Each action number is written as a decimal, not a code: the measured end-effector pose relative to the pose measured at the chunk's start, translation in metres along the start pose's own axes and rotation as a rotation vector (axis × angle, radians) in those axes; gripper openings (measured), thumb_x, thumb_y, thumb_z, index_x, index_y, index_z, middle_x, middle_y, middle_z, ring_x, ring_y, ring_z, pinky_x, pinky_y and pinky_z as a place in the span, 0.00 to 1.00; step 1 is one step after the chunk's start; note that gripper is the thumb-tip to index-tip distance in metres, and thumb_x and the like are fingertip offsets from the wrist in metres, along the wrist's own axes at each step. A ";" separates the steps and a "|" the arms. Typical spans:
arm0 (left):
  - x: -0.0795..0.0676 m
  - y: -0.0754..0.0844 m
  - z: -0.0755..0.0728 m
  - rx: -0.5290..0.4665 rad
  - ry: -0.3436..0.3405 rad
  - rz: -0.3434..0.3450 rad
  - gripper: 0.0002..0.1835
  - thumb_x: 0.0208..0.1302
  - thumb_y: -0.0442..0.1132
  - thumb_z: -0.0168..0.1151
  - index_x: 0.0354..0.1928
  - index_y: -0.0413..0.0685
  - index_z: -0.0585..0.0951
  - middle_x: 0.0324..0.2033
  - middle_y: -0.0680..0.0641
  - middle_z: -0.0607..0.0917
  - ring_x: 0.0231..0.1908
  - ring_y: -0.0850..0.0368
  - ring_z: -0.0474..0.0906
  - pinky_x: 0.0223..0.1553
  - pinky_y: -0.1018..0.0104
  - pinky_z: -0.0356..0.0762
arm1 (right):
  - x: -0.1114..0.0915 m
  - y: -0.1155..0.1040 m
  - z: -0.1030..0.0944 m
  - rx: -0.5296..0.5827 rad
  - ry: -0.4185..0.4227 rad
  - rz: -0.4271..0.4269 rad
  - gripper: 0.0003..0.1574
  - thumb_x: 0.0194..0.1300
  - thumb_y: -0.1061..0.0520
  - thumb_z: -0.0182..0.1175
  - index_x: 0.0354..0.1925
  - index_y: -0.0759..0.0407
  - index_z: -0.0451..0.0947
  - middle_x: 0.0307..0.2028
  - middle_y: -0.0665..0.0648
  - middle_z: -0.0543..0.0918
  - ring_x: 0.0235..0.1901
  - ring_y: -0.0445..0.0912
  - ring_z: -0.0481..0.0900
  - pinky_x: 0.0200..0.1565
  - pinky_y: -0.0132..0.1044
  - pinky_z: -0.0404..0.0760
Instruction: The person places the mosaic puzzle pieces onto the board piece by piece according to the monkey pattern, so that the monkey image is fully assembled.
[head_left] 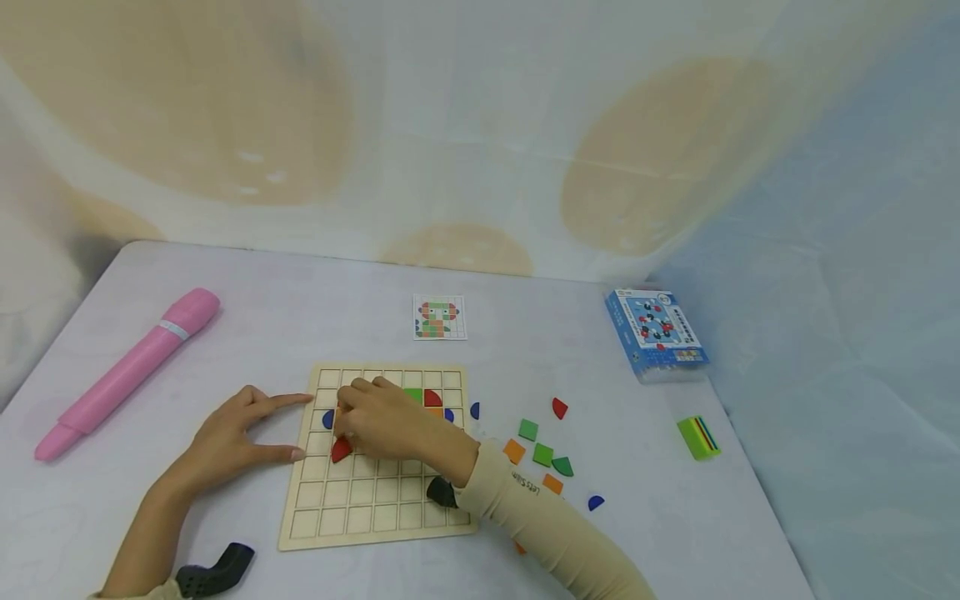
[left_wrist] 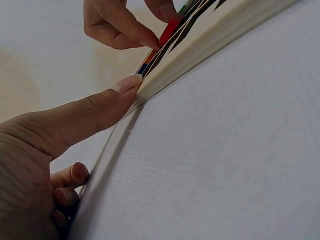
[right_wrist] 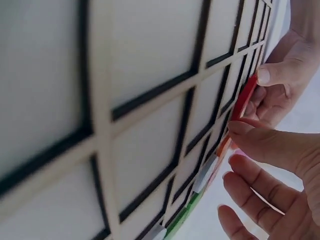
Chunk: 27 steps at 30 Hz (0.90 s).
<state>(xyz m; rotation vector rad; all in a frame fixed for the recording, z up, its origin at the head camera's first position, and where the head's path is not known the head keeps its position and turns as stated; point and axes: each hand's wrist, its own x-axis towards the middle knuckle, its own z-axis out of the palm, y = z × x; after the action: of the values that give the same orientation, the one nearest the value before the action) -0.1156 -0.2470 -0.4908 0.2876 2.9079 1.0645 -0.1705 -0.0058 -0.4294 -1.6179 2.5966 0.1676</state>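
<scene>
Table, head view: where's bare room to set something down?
Free: between pink tube and card; between card and box; between loose tiles and green block. Crowded: just right of the board, where tiles lie and the right sleeve crosses.

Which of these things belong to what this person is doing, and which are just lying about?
Seemingly part of the job:
Wooden grid board, touched by the left hand
Coloured pieces, on the board and loose beside it
Small picture card behind the board

Probably just lying about:
Pink tube-shaped object
Blue box
Lime-green block
</scene>
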 end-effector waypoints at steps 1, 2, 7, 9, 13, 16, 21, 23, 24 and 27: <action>0.000 0.000 0.000 0.000 0.001 0.001 0.40 0.44 0.59 0.79 0.63 0.63 0.79 0.33 0.50 0.68 0.32 0.58 0.61 0.34 0.65 0.58 | 0.000 0.000 0.000 -0.004 0.003 0.001 0.15 0.71 0.50 0.58 0.52 0.37 0.84 0.47 0.43 0.78 0.50 0.39 0.74 0.53 0.32 0.73; 0.000 0.000 0.000 -0.002 0.002 0.002 0.39 0.44 0.59 0.79 0.63 0.63 0.79 0.33 0.50 0.68 0.32 0.58 0.61 0.34 0.65 0.58 | -0.001 -0.001 0.001 -0.008 0.006 0.006 0.16 0.72 0.50 0.58 0.54 0.38 0.83 0.48 0.43 0.78 0.50 0.38 0.74 0.54 0.33 0.73; 0.000 0.001 0.000 -0.002 0.009 0.013 0.39 0.44 0.59 0.79 0.62 0.63 0.79 0.32 0.50 0.68 0.32 0.59 0.61 0.33 0.66 0.59 | -0.004 -0.005 0.001 -0.047 0.019 0.063 0.14 0.73 0.43 0.55 0.50 0.41 0.83 0.48 0.44 0.78 0.50 0.39 0.74 0.53 0.34 0.72; 0.000 0.001 0.000 0.002 0.006 0.013 0.39 0.44 0.59 0.79 0.62 0.63 0.79 0.32 0.50 0.67 0.32 0.59 0.61 0.34 0.66 0.58 | -0.004 -0.008 0.001 -0.057 0.014 0.090 0.17 0.71 0.36 0.55 0.41 0.42 0.84 0.48 0.45 0.78 0.50 0.40 0.74 0.51 0.34 0.72; -0.001 0.001 -0.001 0.009 0.002 0.011 0.39 0.44 0.59 0.79 0.62 0.63 0.79 0.32 0.50 0.68 0.32 0.59 0.62 0.34 0.65 0.58 | -0.003 -0.015 0.004 -0.082 0.021 0.120 0.27 0.66 0.26 0.53 0.32 0.43 0.83 0.47 0.45 0.79 0.46 0.40 0.74 0.46 0.33 0.72; -0.001 0.001 0.000 0.010 0.010 0.016 0.39 0.43 0.58 0.79 0.62 0.62 0.79 0.32 0.51 0.68 0.32 0.59 0.62 0.33 0.66 0.59 | -0.001 -0.019 0.006 -0.090 0.037 0.141 0.27 0.65 0.26 0.55 0.33 0.44 0.83 0.45 0.45 0.78 0.44 0.40 0.73 0.43 0.33 0.71; 0.000 0.000 0.000 0.011 0.016 0.016 0.39 0.43 0.59 0.79 0.62 0.62 0.80 0.32 0.51 0.68 0.32 0.59 0.62 0.33 0.66 0.58 | 0.002 -0.022 0.006 -0.067 0.022 0.177 0.22 0.66 0.31 0.58 0.38 0.43 0.84 0.44 0.45 0.77 0.44 0.40 0.73 0.45 0.34 0.71; 0.000 0.000 0.001 0.010 0.014 0.015 0.39 0.43 0.59 0.79 0.62 0.63 0.79 0.32 0.51 0.68 0.32 0.59 0.62 0.33 0.66 0.58 | 0.002 -0.022 0.005 -0.065 0.018 0.176 0.21 0.66 0.32 0.58 0.39 0.44 0.84 0.45 0.45 0.78 0.44 0.40 0.73 0.45 0.34 0.72; 0.000 0.000 0.001 0.008 0.015 0.015 0.39 0.43 0.59 0.79 0.62 0.63 0.79 0.32 0.51 0.68 0.32 0.59 0.61 0.33 0.66 0.58 | 0.002 -0.022 0.005 -0.062 0.019 0.174 0.20 0.66 0.32 0.59 0.39 0.44 0.84 0.45 0.45 0.78 0.44 0.40 0.73 0.44 0.33 0.71; 0.000 -0.001 0.001 0.006 0.016 0.014 0.39 0.43 0.59 0.79 0.62 0.63 0.79 0.32 0.51 0.67 0.32 0.59 0.61 0.33 0.66 0.58 | 0.001 -0.021 0.005 -0.059 0.034 0.167 0.16 0.66 0.36 0.60 0.34 0.44 0.84 0.43 0.45 0.78 0.43 0.40 0.73 0.42 0.32 0.71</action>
<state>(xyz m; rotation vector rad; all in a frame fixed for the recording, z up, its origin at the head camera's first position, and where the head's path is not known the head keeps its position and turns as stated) -0.1155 -0.2471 -0.4922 0.3011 2.9277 1.0651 -0.1518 -0.0156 -0.4356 -1.4318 2.7778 0.2302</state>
